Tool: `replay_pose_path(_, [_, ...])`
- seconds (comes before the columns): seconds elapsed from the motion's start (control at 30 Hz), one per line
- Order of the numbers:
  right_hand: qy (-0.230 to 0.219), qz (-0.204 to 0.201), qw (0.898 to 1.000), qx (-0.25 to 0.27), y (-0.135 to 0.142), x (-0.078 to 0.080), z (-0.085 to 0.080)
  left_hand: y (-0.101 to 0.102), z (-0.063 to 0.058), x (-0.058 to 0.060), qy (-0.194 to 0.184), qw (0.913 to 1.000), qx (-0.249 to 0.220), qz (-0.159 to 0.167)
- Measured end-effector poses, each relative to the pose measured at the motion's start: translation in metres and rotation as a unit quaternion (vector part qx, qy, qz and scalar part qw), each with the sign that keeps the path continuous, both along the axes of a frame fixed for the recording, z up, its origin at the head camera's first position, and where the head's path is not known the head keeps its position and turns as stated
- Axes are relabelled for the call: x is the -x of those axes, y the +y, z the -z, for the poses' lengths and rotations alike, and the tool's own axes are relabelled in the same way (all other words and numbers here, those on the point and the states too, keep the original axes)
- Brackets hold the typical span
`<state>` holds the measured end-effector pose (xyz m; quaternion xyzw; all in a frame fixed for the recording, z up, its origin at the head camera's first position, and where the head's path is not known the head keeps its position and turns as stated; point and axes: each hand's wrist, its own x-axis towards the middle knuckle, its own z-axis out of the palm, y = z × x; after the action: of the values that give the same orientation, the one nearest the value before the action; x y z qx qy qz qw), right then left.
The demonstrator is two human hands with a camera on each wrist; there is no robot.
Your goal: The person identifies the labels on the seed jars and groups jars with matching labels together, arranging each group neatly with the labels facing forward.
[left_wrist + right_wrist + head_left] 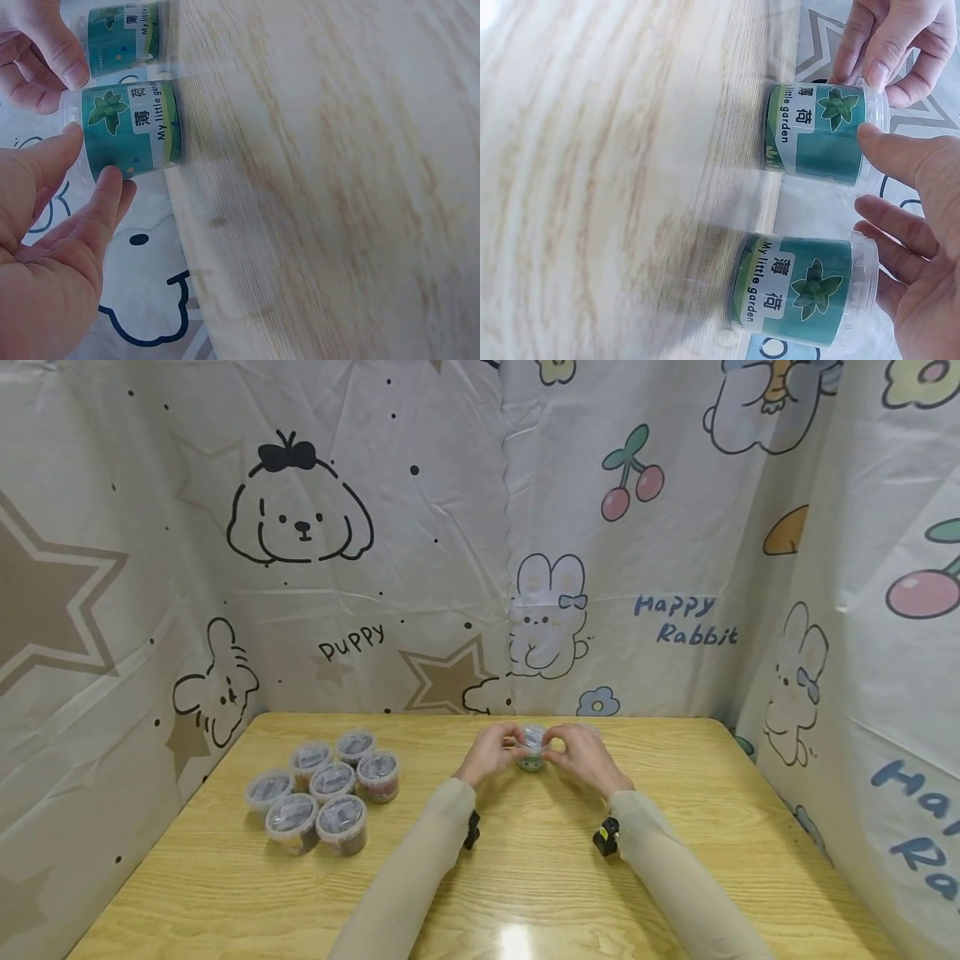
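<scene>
A small clear plastic tub [532, 763] with a green mint label [124, 131] and a clear lid [876, 112] stands near the back edge of the table, between both hands. From its left side, my left hand [491, 755] grips it, thumb at the lid rim and a fingertip against the label. My right hand [589, 758] holds the rim from the other side, its thumb [889, 150] on the lid edge. Beside the right hand's fingers stands a second, matching tub [799, 289], mostly hidden behind that hand in the head view.
Several lidded tubs, such as this front one [342, 823], stand in a cluster at the left of the wooden table [540, 893]. A printed cloth curtain [442, 552] hangs round the back and sides, close to the table's edges.
</scene>
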<state>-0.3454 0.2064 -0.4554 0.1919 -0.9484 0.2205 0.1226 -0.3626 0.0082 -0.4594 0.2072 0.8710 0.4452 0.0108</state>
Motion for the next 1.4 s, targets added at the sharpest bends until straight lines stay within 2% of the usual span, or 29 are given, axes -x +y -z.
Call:
replay_pose_path(0.23, [0.015,-0.001,1.000,0.000,-0.001,0.000,0.000,-0.001,-0.003,-0.001,0.009,0.9999,0.012,0.002])
replay_pose_path(0.43, [0.034,-0.004,0.999,0.009,-0.003,0.000,0.000,-0.004,-0.011,-0.007,-0.007,0.9996,0.013,-0.025])
replay_pose_path(0.57, [0.047,-0.018,0.999,0.021,-0.007,0.000,-0.002,-0.010,-0.018,-0.011,-0.001,0.9993,0.012,-0.036])
replay_pose_path(0.8, [0.062,-0.051,0.996,0.031,-0.018,-0.003,-0.005,-0.026,-0.027,-0.017,0.029,0.9972,0.044,-0.053])
replay_pose_path(1.0, [0.074,-0.063,0.995,0.026,-0.030,-0.006,-0.007,-0.043,-0.033,-0.023,0.060,0.9949,0.058,-0.055])
replay_pose_path(1.27, [0.100,-0.111,0.988,0.032,-0.048,-0.011,-0.005,-0.062,-0.041,-0.040,0.094,0.9920,0.055,-0.064])
replay_pose_path(1.4, [0.114,-0.122,0.986,0.024,-0.057,-0.012,-0.004,-0.069,-0.044,-0.050,0.112,0.9895,0.053,-0.076])
